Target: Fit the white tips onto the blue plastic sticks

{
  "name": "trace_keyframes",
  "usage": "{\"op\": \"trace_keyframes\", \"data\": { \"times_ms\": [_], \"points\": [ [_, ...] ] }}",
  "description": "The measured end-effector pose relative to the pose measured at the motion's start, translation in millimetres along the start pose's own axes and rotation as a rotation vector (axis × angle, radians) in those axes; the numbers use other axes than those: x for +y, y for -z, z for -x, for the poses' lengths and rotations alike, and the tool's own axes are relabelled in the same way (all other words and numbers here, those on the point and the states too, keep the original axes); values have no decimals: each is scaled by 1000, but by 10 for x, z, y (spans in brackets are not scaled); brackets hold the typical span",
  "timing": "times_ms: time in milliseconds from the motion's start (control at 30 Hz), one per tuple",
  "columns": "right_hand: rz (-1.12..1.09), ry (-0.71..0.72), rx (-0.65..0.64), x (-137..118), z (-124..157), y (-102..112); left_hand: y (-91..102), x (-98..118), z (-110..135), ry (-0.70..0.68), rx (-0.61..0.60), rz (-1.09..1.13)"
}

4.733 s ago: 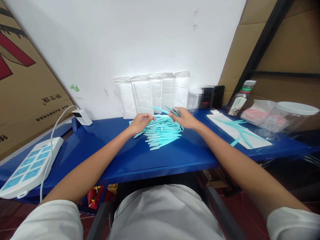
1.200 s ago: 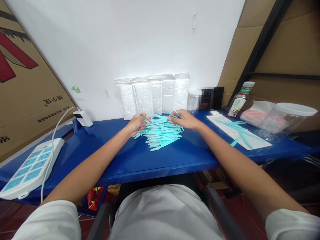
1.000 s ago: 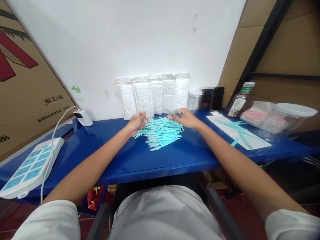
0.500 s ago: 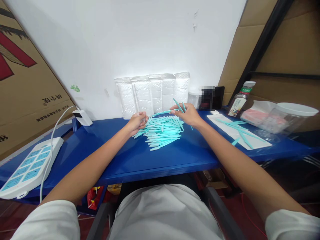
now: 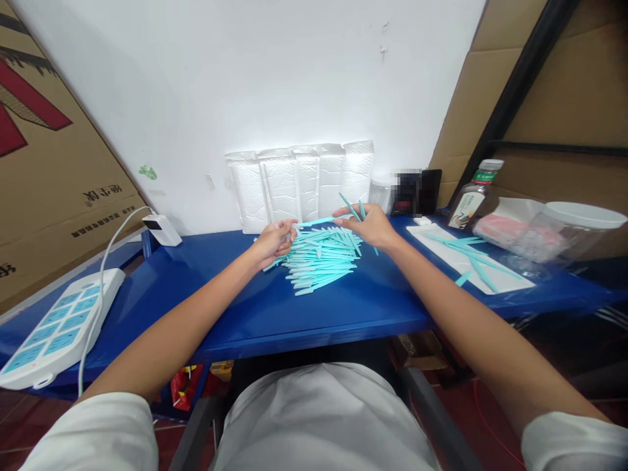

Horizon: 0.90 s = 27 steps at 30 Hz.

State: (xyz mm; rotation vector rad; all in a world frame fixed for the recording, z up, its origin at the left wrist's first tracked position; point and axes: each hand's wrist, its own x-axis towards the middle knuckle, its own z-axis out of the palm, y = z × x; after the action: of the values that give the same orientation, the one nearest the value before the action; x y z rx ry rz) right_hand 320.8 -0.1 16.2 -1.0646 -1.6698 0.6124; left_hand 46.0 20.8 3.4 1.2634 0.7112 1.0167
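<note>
A heap of thin turquoise plastic sticks (image 5: 318,261) lies in the middle of the blue table (image 5: 275,314). My right hand (image 5: 369,224) hovers at the heap's far right edge, its fingers closed round several of these sticks, whose ends poke up and out of the grip. My left hand (image 5: 275,237) is at the heap's far left edge. Its fingertips pinch the end of one turquoise stick (image 5: 318,221) that reaches across toward my right hand.
White padded bags (image 5: 299,183) lean on the wall behind the heap. On the right are a white sheet with a few turquoise sticks (image 5: 468,258), a bottle (image 5: 468,196) and a clear lidded jar (image 5: 564,229). A white power strip (image 5: 59,327) lies far left.
My right hand has lifted off the heap with several sticks held in it. My left hand stayed at the heap's left edge and now pinches the end of one stick.
</note>
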Motion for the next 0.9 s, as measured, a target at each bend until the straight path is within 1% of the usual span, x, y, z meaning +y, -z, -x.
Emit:
{"op": "trace_keyframes", "data": {
  "times_ms": [100,200,300,533,600,633,733,767,800,833,900],
  "points": [
    [2,-4,-15,1,0,-24,-38,-3,15,7,-16,-44],
    [-32,-3,-36,24,0,-75,-88,-33,32,10,-40,-167],
    [-69,-2,-48,49,6,-126,-122,-75,43,8,-18,-285],
    [-92,1,-78,106,-15,-183,-115,-94,28,67,-14,-327],
    [-58,3,-113,133,-32,-181,-80,-93,-4,52,26,-394],
    [-31,14,-139,147,-39,-176,-49,-93,-25,21,69,-446],
    [52,56,-212,177,-44,-152,90,-82,-89,-159,232,-622],
    [73,56,-222,183,-43,-143,140,-74,-105,-204,274,-654],
    [93,44,-223,186,-42,-134,183,-63,-116,-220,301,-654],
    [111,26,-216,187,-41,-128,217,-49,-122,-201,306,-621],
    [141,-1,-208,188,-45,-120,243,-16,-114,-91,260,-490]
  ]
}}
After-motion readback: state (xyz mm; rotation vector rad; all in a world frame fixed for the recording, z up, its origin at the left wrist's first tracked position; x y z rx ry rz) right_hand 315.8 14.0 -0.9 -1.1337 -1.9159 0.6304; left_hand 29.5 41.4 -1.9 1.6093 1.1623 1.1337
